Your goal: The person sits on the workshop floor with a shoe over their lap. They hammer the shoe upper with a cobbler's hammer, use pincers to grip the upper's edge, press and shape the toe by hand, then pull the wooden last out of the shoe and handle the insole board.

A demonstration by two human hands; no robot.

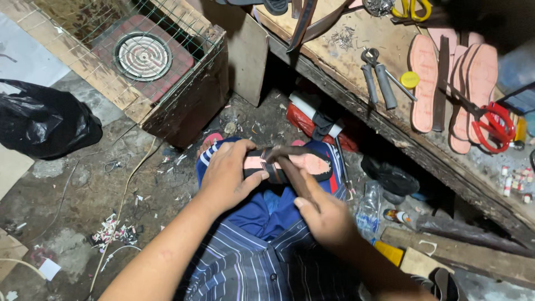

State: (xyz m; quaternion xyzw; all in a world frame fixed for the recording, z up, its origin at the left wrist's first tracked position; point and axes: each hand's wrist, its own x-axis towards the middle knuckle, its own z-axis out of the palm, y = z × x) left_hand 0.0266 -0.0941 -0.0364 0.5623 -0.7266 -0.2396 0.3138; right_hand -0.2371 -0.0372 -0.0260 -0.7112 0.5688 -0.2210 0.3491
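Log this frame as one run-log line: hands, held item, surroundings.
left hand: grips sandal sole on lap | right hand: holds brown strap across sole | workbench: pink soles, red scissors, pliers

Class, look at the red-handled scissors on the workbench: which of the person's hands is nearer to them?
Right. The right hand sits below-left of the red-handled scissors; the left hand is farther left, gripping the sandal sole.

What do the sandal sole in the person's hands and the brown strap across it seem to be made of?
The sandal sole looks like soft foam or rubber: matte pink top face with a dark edge layer. The brown strap looks like leather or a leather-like sheet, thin, smooth and faintly shiny where it bends; which one is hard to tell. The left hand grips the sole; the right hand pulls the strap.
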